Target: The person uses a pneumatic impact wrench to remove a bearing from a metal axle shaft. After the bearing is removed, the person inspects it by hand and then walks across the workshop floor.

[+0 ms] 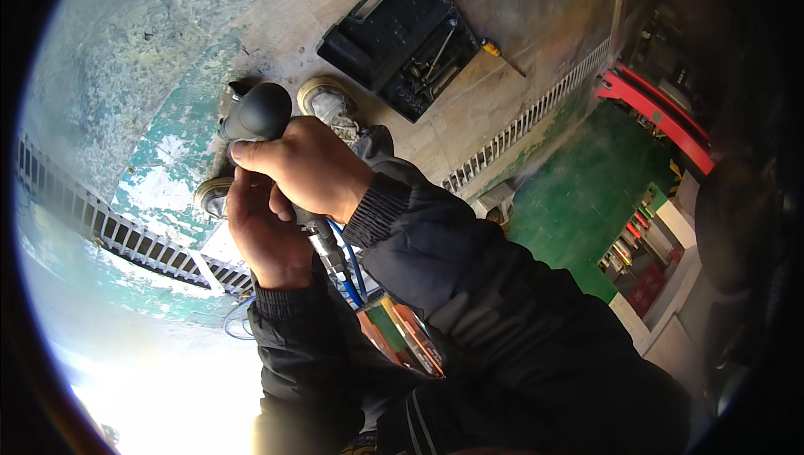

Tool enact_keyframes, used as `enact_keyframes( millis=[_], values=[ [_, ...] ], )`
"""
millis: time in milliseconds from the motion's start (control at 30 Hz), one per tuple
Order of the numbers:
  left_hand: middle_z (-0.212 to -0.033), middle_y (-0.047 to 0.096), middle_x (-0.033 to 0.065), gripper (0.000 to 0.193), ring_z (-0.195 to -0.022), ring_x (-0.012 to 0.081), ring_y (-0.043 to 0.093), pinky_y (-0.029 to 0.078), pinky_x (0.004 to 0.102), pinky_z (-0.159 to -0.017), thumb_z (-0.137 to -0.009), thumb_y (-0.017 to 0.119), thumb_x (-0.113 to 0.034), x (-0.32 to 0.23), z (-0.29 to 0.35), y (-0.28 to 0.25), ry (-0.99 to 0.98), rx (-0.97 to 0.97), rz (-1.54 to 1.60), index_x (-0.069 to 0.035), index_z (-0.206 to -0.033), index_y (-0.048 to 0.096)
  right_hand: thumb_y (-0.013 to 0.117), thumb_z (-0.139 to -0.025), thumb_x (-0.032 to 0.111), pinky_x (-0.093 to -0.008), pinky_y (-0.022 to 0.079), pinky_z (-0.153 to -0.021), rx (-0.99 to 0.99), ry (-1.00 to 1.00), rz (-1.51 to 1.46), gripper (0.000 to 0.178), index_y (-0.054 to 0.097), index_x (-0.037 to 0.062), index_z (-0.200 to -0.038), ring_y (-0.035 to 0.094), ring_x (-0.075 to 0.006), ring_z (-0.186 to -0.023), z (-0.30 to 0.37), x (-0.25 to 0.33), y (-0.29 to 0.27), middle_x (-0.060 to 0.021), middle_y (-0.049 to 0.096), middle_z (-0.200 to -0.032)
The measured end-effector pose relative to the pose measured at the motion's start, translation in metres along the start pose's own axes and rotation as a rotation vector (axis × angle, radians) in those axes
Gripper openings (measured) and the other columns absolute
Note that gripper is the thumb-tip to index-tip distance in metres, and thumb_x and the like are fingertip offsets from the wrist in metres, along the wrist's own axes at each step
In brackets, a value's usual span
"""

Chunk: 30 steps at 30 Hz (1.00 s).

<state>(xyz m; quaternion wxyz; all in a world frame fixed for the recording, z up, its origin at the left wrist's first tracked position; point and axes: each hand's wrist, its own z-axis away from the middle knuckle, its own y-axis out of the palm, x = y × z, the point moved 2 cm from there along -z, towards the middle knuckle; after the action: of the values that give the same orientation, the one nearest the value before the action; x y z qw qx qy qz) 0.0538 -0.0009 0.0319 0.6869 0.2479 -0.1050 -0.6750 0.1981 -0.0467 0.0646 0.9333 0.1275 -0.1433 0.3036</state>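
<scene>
Right hand (pixel 314 166) and left hand (pixel 266 237) come close together around a black tool (pixel 266 110), left of the middle of the view. The right hand is closed around the tool, its thumb lying along the side facing left, and the tool's rounded black head stands out beyond the knuckles. The left hand sits just below, fingers bent upward near the right thumb; how firmly it grips, and on what part, cannot be told, since its contact is hidden. Below the right wrist a bright metal coupling (pixel 329 254) shows, with a blue hose (pixel 352 289) running from it toward the person's body. Both forearms wear dark sleeves (pixel 502 304) with ribbed cuffs.

Beneath the hands, two worn shoes (pixel 328 105) stand on the floor (pixel 188 149), where green paint is flaking. Beyond them an open black case (pixel 356 53) lies on the floor with metal tools in it, and a screwdriver (pixel 492 47) with a yellow handle lies just beside its right edge. A slotted drain grate (pixel 532 107) runs along the floor to the right, near a long red bar (pixel 657 116). Strong glare fills the lower left.
</scene>
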Motion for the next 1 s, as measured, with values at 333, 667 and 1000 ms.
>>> enact_keyframes(
  millis=[333, 667, 1000],
  values=[
    [-0.103, 0.068, 0.0015, 0.030, -0.076, 0.0118, 0.053, 0.042, 0.0256, -0.068, -0.110, 0.052, -0.031, -0.003, 0.003, 0.015, -0.067, -0.150, 0.063, -0.004, -0.115, 0.067, 0.068, -0.099, 0.029, -0.0329, 0.048, -0.049, -0.014, -0.012, -0.022, 0.034, 0.070, -0.0008, -0.083, 0.063, -0.0180, -0.050, -0.007, -0.007, 0.002, -0.0103, 0.067, -0.065],
    [-0.108, 0.070, 0.0086, 0.035, -0.084, 0.0215, 0.065, 0.047, 0.0348, -0.069, -0.107, 0.056, -0.030, -0.012, 0.011, 0.012, -0.070, -0.086, 0.260, -0.001, -0.125, 0.065, 0.071, -0.100, 0.025, -0.0333, 0.050, -0.052, 0.080, 0.110, -0.106, 0.029, 0.075, -0.0034, -0.102, 0.065, -0.0185, -0.058, -0.005, 0.008, 0.011, -0.0079, 0.071, -0.083],
    [-0.110, 0.070, 0.0058, 0.031, -0.093, 0.0162, 0.068, 0.053, 0.0312, -0.080, -0.105, 0.064, -0.025, 0.001, 0.009, -0.022, -0.197, -0.238, 0.397, -0.004, -0.127, 0.060, 0.064, -0.101, 0.021, -0.0327, 0.054, -0.059, -0.013, 0.228, 0.164, 0.048, 0.059, -0.0051, -0.140, 0.063, -0.0158, -0.065, -0.005, -0.010, 0.003, -0.0178, 0.073, -0.110]
  ],
)
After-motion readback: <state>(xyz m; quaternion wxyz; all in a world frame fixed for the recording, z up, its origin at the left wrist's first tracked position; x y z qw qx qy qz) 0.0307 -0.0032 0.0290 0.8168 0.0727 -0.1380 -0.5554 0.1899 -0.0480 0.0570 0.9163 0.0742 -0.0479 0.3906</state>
